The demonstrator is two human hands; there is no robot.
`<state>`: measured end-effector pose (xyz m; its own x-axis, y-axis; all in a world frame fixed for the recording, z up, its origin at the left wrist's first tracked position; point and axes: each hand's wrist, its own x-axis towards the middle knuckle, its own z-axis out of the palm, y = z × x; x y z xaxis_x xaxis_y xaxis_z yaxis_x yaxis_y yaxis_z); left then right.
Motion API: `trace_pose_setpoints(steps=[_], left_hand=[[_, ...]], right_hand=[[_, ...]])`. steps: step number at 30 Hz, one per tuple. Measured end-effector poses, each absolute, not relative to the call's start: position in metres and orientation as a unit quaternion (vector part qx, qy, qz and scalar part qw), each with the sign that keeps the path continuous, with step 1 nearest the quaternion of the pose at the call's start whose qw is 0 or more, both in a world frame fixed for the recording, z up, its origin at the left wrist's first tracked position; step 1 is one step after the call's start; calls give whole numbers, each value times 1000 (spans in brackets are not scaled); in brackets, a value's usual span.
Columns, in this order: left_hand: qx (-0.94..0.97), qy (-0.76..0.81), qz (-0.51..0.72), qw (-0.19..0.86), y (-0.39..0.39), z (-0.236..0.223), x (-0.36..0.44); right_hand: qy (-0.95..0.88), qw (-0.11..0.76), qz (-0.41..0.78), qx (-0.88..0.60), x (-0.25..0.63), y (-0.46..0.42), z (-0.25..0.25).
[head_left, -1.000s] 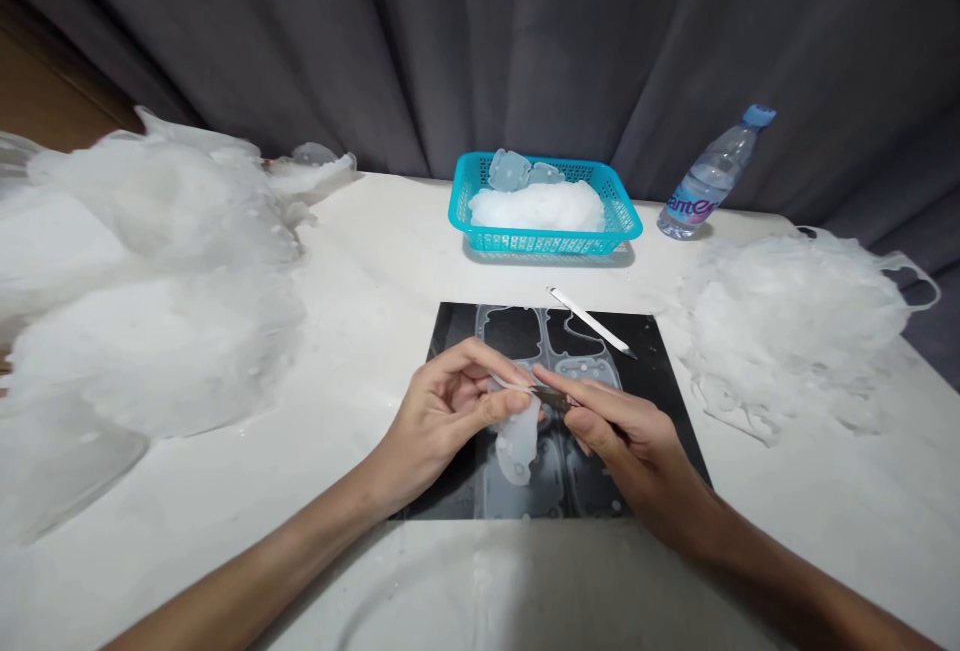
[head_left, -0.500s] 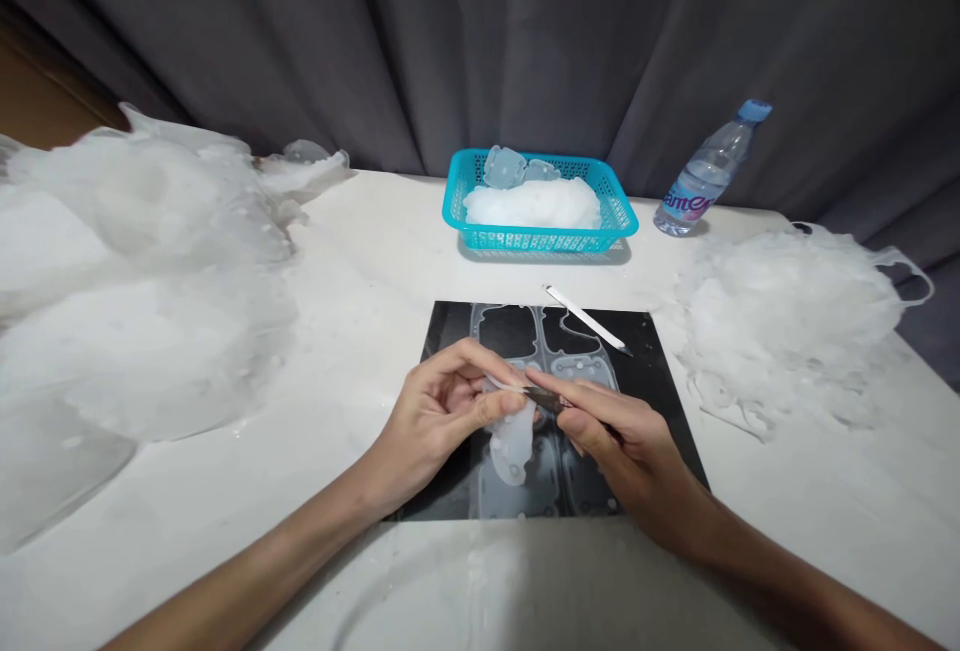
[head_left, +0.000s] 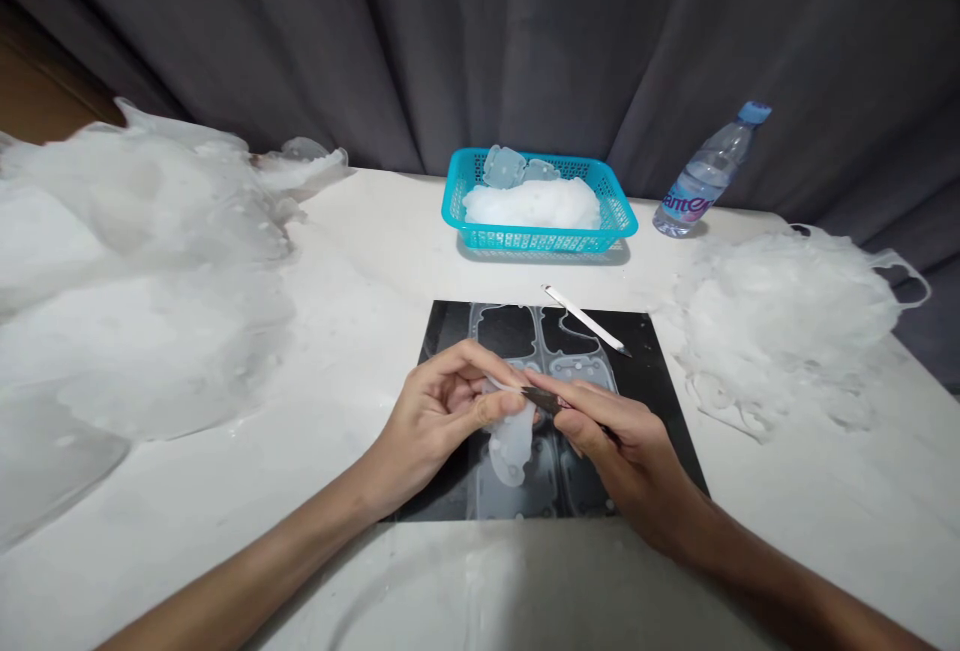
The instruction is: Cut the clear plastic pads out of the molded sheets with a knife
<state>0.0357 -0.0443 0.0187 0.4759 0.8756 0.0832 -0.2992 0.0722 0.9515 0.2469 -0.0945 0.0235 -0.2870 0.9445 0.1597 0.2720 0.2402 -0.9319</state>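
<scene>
Pinched between the thumb and fingers of my left hand [head_left: 442, 411] is a floppy, translucent white silicone-like piece [head_left: 511, 451], its lower part hanging down. My right hand [head_left: 626, 436] grips a small dark metal tool [head_left: 544, 398] with a tapered tip; its kind is partly hidden by my fingers. The tool's tip touches or nearly touches the piece's upper edge, by my left thumb. Both hands are just above a black mat [head_left: 652, 391], on which a translucent moulded sheet [head_left: 517, 491] with rounded panels and cut-out openings lies.
A white pen-like tool [head_left: 585, 319] with a dark tip lies across the mat's far edge. Behind it stands a turquoise basket [head_left: 540, 239] holding translucent pieces. A water bottle [head_left: 697, 181] is at its right. Heaps of translucent sheets [head_left: 150, 281] and scraps [head_left: 795, 321] flank the mat.
Almost nothing differs. The dark tool and my right hand have shifted very slightly, while both hands keep their holds.
</scene>
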Motion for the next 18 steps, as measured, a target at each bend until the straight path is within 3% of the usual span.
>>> trace_pose_setpoints(steps=[18], left_hand=[[523,288,420,684,-42,22,36]], right_hand=[[-668,377,415,-490,256,-85,25]])
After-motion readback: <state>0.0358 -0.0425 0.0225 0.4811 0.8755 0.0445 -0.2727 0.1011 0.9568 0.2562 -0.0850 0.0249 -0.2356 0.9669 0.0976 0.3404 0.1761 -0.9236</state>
